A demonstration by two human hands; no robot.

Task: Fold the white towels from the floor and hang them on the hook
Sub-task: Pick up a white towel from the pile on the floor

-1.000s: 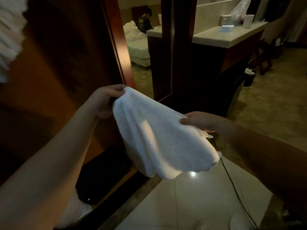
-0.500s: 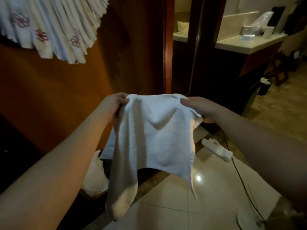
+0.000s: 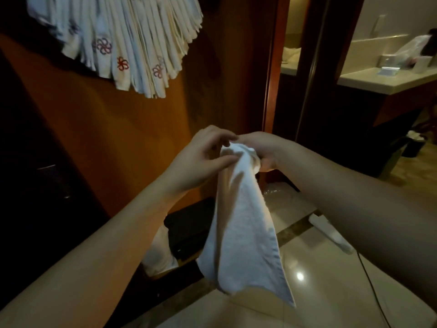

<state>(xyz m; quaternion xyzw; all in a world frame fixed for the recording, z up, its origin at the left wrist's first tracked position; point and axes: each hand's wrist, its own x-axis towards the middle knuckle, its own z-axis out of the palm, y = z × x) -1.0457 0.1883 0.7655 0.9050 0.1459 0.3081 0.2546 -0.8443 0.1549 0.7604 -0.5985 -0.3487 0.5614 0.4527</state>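
Both top corners of white towel [image 3: 238,223] pinched together between left hand [image 3: 201,159] and right hand [image 3: 260,150], letting it drape halved below hung towels [image 3: 123,41].

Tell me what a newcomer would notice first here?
Centre frame, both hands, left hand and right hand, hold the gathered top of a white towel, which hangs down over the glossy floor. Upper left, a fan of folded towels hangs against the wooden wall.

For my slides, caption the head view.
Both hands, left hand and right hand, bunch a white towel below hung towels.
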